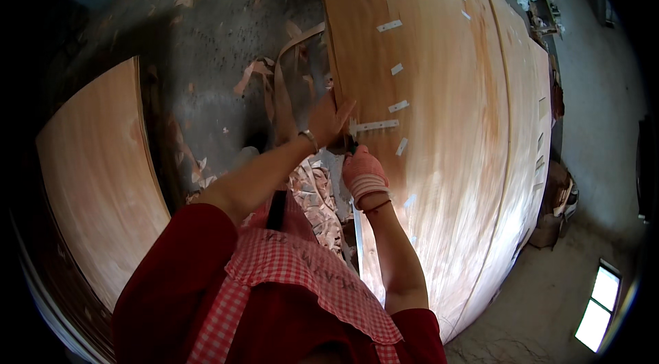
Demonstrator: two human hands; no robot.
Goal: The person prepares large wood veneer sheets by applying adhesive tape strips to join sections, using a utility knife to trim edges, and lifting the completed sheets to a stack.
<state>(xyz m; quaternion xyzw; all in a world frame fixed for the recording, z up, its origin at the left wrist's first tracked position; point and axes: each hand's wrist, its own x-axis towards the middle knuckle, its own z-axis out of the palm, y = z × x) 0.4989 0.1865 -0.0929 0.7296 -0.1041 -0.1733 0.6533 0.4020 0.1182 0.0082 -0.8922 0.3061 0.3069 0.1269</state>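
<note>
A wide sheet of pale wood veneer (439,89) lies on the stack at my right, with short strips of perforated white tape (374,126) stuck along its left side. My left hand (331,120), bare with a bracelet at the wrist, lies at the sheet's left edge, its visible fingers apart. Just nearer to me, my right hand (364,170) wears a pink knitted glove. Its fingers close round a small dark tool (352,143), whose tip meets the sheet's edge beside one end of a tape strip. The glove hides most of the tool, so its kind is unclear.
Another stack of wood sheets (103,172) stands at the left. Between the stacks, veneer scraps (319,202) and long curled offcuts (280,89) litter the grey floor (213,34). A wall (604,158) with a bright window (598,305) rises beyond the right stack.
</note>
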